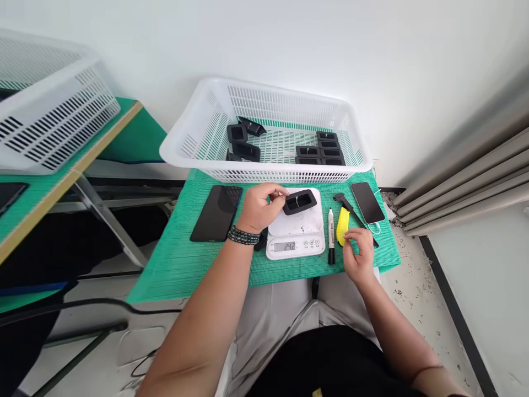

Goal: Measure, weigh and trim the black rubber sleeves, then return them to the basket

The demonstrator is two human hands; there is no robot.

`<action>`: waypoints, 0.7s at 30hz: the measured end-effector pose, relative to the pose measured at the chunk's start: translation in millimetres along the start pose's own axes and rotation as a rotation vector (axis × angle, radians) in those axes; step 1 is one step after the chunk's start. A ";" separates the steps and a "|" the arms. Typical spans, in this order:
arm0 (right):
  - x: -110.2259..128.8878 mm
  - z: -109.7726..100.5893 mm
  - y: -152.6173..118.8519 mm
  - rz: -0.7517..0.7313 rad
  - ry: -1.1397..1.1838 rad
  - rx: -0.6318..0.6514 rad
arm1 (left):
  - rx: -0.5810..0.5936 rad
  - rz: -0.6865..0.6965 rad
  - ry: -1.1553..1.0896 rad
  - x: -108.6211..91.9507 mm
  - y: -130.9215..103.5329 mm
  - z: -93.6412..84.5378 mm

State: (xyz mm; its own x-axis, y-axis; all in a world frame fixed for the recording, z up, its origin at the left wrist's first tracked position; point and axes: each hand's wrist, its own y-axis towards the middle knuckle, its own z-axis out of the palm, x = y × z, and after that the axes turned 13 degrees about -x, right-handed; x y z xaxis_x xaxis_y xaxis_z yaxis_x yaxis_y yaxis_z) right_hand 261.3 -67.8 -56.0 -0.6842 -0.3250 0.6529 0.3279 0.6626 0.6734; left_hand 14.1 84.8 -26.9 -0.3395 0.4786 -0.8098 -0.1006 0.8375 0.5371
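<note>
left fingers [270, 189] pinching black part [302, 202], right fingers [359, 234] half-open, near yellow piece [343, 223]

A: Black pieces [303, 205], tally?
B: One on the scale [295, 255]. Six in the right half of the middle basket [273, 176]. Left half: at least four, overlapping, so no firm total there.
A: Scales?
B: Just the one.
A: Baskets?
B: Two, counting the left basket [61, 118].
A: Tables?
B: Two: the near table [223, 270] and the left table [45, 190].
A: Small gear, near table?
B: One marker [331, 234], one caliper [349, 205], one yellow strip [343, 223], one phone [367, 202], one large dark slab [215, 215].
A: Left table, slabs?
B: One dark slab [10, 196], cut off by the view's edge.
A: Hands?
B: Two: one left hand [262, 207], one right hand [359, 253].
</note>
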 end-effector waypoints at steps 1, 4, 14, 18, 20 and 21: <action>-3.8 -2.6 2.1 -0.007 -0.031 -0.005 | 0.001 -0.002 0.001 0.2 -0.4 0.0; -16.6 -11.8 14.6 -0.026 -0.162 -0.033 | -0.004 0.021 -0.011 0.5 -1.7 0.7; -32.2 -25.4 21.9 -0.026 -0.237 0.098 | 0.086 0.150 0.051 -7.5 -6.5 0.9; -18.8 -21.0 14.7 0.007 -0.294 0.282 | 0.149 0.211 0.140 -8.9 -7.2 3.0; -12.8 -16.8 15.6 0.010 -0.380 0.330 | 0.166 0.233 0.184 -8.1 -8.2 5.1; -10.4 -14.4 17.2 0.018 -0.424 0.347 | 0.175 0.235 0.195 -7.7 -8.9 6.0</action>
State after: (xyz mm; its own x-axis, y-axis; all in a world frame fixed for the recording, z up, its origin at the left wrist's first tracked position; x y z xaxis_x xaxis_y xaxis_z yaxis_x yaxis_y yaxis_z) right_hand 283.4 -62.7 -46.2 -0.9067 -0.0583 0.4178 0.1570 0.8726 0.4626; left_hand 23.2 75.3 -26.8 -0.5086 0.6181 -0.5993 0.1575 0.7511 0.6411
